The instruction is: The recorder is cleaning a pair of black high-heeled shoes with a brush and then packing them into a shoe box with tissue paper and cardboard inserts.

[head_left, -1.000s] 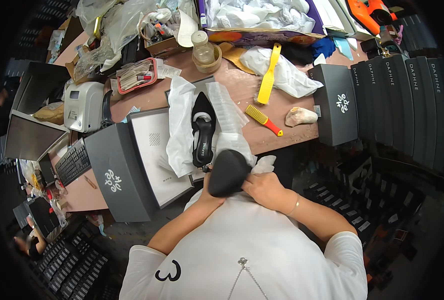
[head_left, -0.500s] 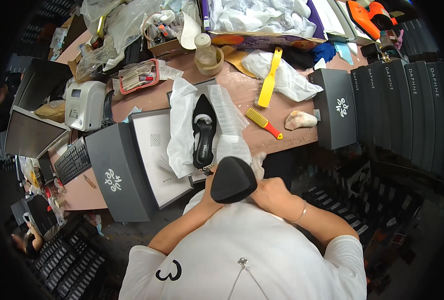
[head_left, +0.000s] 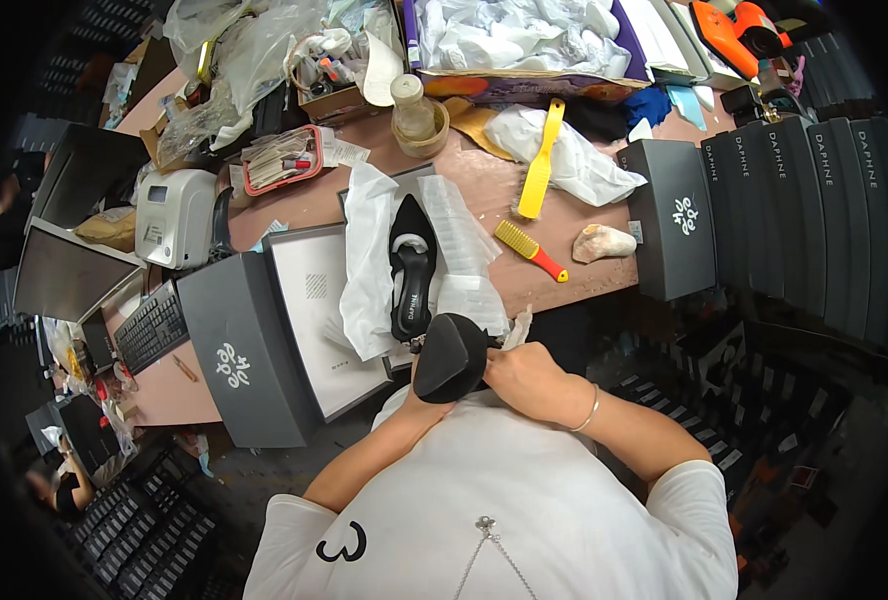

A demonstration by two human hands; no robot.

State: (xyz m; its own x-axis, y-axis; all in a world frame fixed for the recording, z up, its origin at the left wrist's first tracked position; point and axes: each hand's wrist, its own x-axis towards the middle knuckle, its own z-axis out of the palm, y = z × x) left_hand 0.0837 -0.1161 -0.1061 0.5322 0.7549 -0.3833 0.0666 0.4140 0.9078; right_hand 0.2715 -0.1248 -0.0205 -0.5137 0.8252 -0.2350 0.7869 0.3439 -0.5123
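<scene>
My left hand (head_left: 426, 405) is closed round a black shoe (head_left: 450, 360), seen end-on and hiding most of the fingers. Against the shoe's right side, my right hand (head_left: 536, 382) is bent into a grip, with a crumpled white tissue or cloth (head_left: 516, 328) sticking out beyond its knuckles. Just past the hands, a black pointed-toe shoe (head_left: 413, 265) lies sole down on white wrapping paper (head_left: 369, 265) in an open box. The grey box lid (head_left: 244, 350) stands to its left.
A yellow brush (head_left: 539, 165), a red-and-yellow brush (head_left: 531, 250) and a whitish lump (head_left: 604, 243) lie right of the paper. Grey shoeboxes (head_left: 674, 220) line the right side. Leftward are a keyboard (head_left: 151, 325) and a label printer (head_left: 176, 218). A carton of white crumpled paper (head_left: 524, 85) stands behind.
The held shoe has shifted slightly left and tilted. My right hand has moved a little left and up along its side; the white tissue or cloth shows more sharply.
</scene>
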